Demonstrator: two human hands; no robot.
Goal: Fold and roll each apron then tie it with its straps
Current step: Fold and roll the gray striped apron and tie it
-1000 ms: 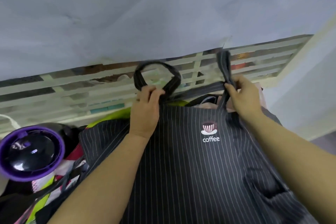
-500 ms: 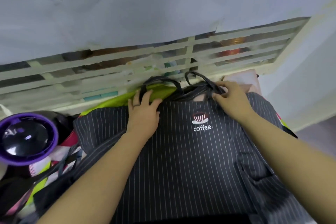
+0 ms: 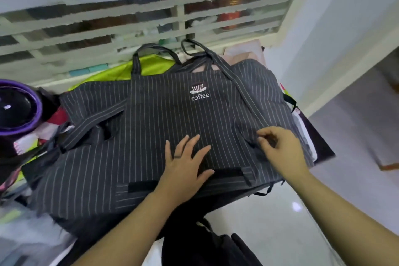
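1. The only view came from a wide-angle camera worn on the person's head.
2. It faced forward and steeply down onto the striped apron [image 3: 164, 119], which filled the middle of the frame.
3. It sat close: both forearms entered from the bottom edge, with the left hand [image 3: 185, 164] and right hand [image 3: 280, 149] near centre.
4. A louvred window [image 3: 108, 28] crossed the top, and floor [image 3: 356, 125] showed at the right.

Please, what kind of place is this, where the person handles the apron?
Likely an indoor room of a home or small shop; I cannot be sure. The striped apron lies over a lime-green cloth, beside a slatted window, above a glossy white floor.
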